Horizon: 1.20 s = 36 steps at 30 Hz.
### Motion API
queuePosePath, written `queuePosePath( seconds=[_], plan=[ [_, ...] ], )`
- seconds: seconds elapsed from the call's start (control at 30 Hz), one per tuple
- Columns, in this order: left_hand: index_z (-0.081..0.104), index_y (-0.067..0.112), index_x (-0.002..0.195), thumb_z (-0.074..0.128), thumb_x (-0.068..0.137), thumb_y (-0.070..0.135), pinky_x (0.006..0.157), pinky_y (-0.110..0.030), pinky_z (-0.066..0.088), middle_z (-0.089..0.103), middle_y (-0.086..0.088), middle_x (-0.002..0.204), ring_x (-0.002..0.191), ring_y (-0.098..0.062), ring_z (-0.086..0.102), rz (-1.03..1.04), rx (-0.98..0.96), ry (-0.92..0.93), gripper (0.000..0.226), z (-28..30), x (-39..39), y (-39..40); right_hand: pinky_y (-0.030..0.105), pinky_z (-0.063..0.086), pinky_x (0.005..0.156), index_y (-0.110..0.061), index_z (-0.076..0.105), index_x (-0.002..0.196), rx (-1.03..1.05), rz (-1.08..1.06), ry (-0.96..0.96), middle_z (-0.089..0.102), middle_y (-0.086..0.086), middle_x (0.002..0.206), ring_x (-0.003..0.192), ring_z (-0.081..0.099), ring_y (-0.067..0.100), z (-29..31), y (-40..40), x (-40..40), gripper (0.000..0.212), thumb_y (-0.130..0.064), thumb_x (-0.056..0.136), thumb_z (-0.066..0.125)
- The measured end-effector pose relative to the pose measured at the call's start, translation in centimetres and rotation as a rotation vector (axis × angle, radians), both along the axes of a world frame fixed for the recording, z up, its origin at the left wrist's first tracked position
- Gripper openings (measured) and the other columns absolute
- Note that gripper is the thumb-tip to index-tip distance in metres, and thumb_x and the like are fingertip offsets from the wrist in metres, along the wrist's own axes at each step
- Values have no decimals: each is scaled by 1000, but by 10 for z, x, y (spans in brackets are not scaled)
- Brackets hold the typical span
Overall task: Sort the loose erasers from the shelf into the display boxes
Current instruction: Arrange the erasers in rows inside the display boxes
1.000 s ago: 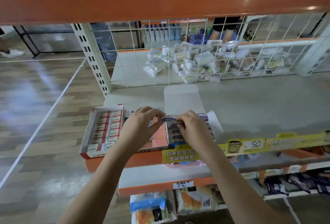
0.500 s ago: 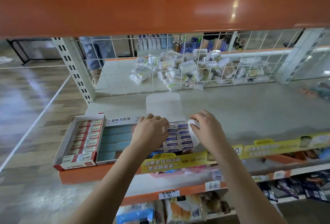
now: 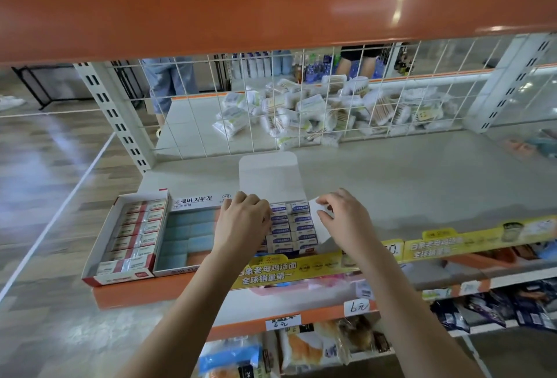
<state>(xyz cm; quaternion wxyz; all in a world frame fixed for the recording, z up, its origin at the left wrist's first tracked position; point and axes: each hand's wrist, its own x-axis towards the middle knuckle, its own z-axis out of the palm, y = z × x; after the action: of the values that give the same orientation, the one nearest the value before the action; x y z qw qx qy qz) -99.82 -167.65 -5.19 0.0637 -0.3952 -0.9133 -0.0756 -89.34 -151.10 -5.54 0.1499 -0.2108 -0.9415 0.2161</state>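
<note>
Head view, items by descending size. Grey shelf [image 3: 407, 185]: orange front edge, wire mesh back panel [image 3: 271, 100]. Pile of white packets [image 3: 316, 112]: behind the mesh, on a farther shelf. Yellow price strip [image 3: 301, 269]: along the shelf front. Red-trimmed display box [image 3: 99, 257]: at the shelf's left end, filled with red-and-white erasers [image 3: 135, 233] in rows. Middle display box [image 3: 193, 201]: just right of it, touching, Korean lettering on its back wall, pale blue erasers [image 3: 187, 233] inside. White display box [image 3: 268, 179]: lid flap lying open to the rear, blue-labelled erasers [image 3: 297, 227] packed in rows. Left hand [image 3: 241, 224]: fingers curled down over the left rows of this box; whether it grips an eraser cannot be told. Right hand [image 3: 346, 224]: fingertips pinch the box's white side flap [image 3: 319, 212] at its right edge.
</note>
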Motion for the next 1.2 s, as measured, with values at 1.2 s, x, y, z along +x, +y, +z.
queuePosePath(
  seconds=[1.2],
  plan=[
    [51,24,126,47,93,42,95,-35,39,54,-2,125,117,-23,47,-692,-33,-154,38,25,229,401,44,33,106,-13,30,145,-28,-493,-536,30,10,147,128,39,33,35,289,295,51,-26,97,45]
  ],
)
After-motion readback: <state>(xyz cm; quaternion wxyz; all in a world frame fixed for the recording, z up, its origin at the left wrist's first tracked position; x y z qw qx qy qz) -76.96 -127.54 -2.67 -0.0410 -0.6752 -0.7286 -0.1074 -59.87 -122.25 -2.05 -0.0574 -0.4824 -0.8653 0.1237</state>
